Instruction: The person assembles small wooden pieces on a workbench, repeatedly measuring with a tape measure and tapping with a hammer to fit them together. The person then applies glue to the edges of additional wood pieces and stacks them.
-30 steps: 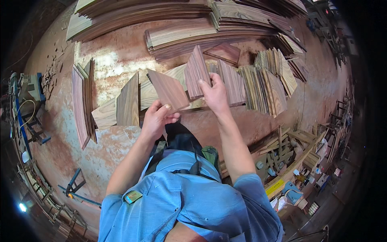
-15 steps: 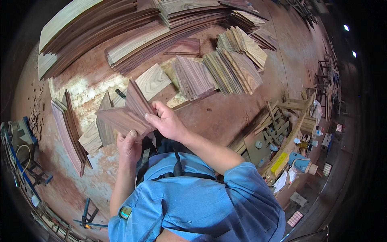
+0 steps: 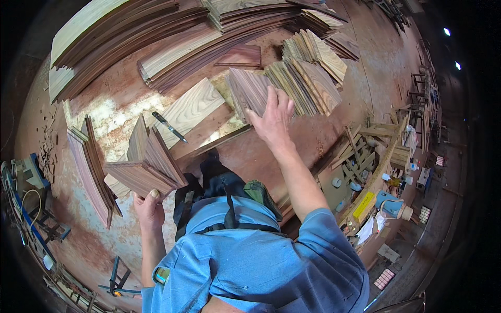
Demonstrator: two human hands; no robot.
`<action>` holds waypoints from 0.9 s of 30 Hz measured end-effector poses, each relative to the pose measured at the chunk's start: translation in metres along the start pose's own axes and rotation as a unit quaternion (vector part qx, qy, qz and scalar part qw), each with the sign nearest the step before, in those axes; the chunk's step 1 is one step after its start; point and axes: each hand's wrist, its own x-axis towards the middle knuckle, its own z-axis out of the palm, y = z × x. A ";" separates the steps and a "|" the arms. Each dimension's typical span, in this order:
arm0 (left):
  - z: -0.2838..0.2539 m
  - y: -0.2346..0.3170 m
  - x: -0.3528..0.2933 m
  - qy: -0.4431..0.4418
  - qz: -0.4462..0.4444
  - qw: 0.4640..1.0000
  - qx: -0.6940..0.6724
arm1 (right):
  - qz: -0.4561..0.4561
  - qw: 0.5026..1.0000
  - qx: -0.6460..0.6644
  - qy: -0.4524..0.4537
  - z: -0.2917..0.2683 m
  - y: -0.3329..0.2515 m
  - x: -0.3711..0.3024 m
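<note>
My left hand [image 3: 148, 208] is closed on the near corner of a brown wooden board [image 3: 138, 173], its thumb on top. Behind that board, angled grained boards [image 3: 162, 148] stand propped, their lower parts hidden. To the right, my right hand [image 3: 274, 120] reaches over the front of a row of leaning wooden boards [image 3: 247, 91]. Its thumb and index finger are spread across the face of the front board, and the other fingers are curled. A dark pen [image 3: 169, 127] lies partly on a flat pale board [image 3: 195, 107] between my hands.
Long planks [image 3: 125, 47] are stacked along the far side. More narrow boards [image 3: 94, 167] stand at the left. A reddish board [image 3: 240, 56] lies behind the row. On the right, a cluttered wooden bench [image 3: 386, 151] holds a yellow box [image 3: 364, 206] and a blue tool [image 3: 389, 204].
My right hand has left the boards near my left hand and moved right to the leaning row. My left hand has shifted left and down with its board. The pen is now fully visible.
</note>
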 end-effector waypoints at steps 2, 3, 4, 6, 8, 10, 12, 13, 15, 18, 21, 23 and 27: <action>0.002 0.006 -0.007 0.020 0.017 1.000 -0.004 | -0.009 0.999 0.034 0.027 -0.008 -0.011 -0.003; 0.002 0.008 -0.009 0.034 0.019 0.999 0.003 | -0.015 0.998 0.052 0.040 -0.011 -0.017 -0.005; 0.001 0.010 -0.012 0.049 0.022 0.999 0.009 | -0.020 0.992 0.119 0.038 -0.012 -0.024 -0.009; -0.009 0.011 -0.015 0.060 0.013 0.998 0.015 | 0.004 0.972 0.234 -0.006 0.000 -0.039 -0.023; -0.029 0.005 -0.016 0.057 0.004 0.998 0.011 | 0.011 0.956 0.287 -0.057 0.009 -0.068 -0.028; -0.035 0.008 -0.017 0.055 -0.003 0.998 0.014 | -0.008 0.968 0.239 -0.073 0.038 -0.085 -0.028; -0.045 0.006 -0.021 0.055 -0.002 0.998 0.013 | -0.025 0.978 0.195 -0.075 0.068 -0.101 -0.029; -0.052 0.004 -0.023 0.054 0.003 0.998 0.010 | -0.041 0.984 0.160 -0.068 0.081 -0.107 -0.028; -0.063 0.002 -0.026 0.047 0.000 0.999 0.008 | -0.029 0.984 0.157 -0.082 0.102 -0.113 -0.029; -0.070 0.002 -0.030 0.042 -0.008 0.999 0.009 | -0.050 0.984 0.147 -0.091 0.104 -0.117 -0.035; -0.062 0.005 -0.030 0.054 0.004 0.999 0.001 | -0.082 0.988 0.115 -0.062 0.071 -0.109 -0.030; -0.057 0.008 -0.029 0.046 0.000 0.999 -0.003 | -0.074 0.993 0.082 -0.035 0.037 -0.087 -0.022; -0.065 0.003 -0.023 0.042 -0.009 0.999 -0.005 | 0.043 0.996 -0.082 0.002 0.016 -0.019 -0.004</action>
